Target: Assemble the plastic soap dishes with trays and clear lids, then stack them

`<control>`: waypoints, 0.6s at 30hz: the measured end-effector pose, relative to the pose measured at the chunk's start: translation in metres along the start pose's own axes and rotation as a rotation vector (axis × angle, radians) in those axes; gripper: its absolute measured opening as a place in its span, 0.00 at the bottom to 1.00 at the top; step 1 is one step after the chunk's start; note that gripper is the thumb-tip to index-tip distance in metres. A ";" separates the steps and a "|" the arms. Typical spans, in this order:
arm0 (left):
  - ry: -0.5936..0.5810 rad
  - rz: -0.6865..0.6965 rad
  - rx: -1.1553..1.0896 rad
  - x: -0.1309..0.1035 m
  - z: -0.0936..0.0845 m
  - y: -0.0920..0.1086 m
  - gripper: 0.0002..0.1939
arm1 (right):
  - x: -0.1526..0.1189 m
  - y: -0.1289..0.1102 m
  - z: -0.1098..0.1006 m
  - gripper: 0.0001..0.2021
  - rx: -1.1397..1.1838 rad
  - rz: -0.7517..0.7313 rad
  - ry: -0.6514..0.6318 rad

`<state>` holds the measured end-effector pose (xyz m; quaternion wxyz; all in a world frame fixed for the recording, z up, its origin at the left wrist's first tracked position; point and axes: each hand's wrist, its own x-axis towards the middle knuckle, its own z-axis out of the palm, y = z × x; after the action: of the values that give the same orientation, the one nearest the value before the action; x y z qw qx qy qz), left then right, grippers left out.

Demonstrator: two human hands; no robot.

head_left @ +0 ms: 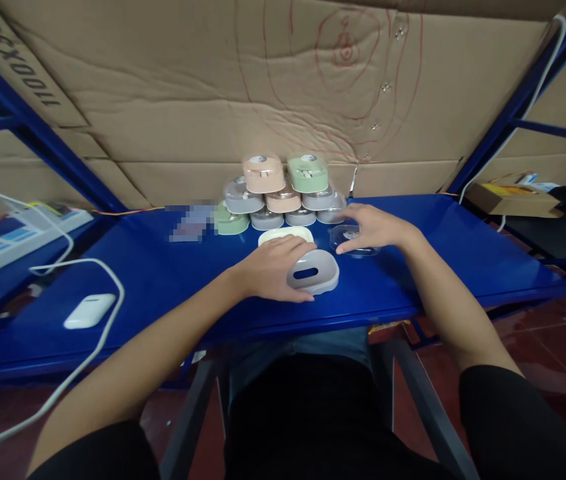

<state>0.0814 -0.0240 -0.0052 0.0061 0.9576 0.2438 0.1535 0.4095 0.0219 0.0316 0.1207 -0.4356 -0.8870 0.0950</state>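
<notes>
My left hand (280, 270) is closed on a grey soap box base (329, 273), which has a dark oval slot and sits near the table's front edge. Just behind that hand lies a cream oval piece (285, 233), partly covered by my fingers. On the right, my right hand (370, 227) curves over a clear plastic lid (353, 251), thumb at its front and fingers at its back. Behind both hands stands a stack of lidded soap boxes, with a peach box (263, 175) and a green box (309, 175) on top and grey ones below.
The blue table (173, 287) carries a white earbud case (89, 311) and a white cable (107, 320) at left. A power strip (23, 240) is farther left. Cardboard (187, 100) walls the back, and an open carton (510, 200) stands at right.
</notes>
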 end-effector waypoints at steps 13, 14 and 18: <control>-0.042 -0.078 -0.171 0.000 -0.001 -0.007 0.46 | 0.003 0.012 0.003 0.49 -0.032 0.213 -0.112; 0.003 -0.091 -0.187 0.000 -0.001 -0.010 0.42 | 0.003 0.015 0.003 0.49 -0.041 0.238 -0.132; 0.194 -0.242 -0.141 0.002 -0.002 -0.033 0.27 | 0.007 0.017 0.005 0.48 -0.096 0.283 -0.204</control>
<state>0.0667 0.0057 -0.0053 0.0679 0.8991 0.3453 0.2602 0.4167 0.0374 0.0228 -0.0053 -0.5495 -0.8278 0.1125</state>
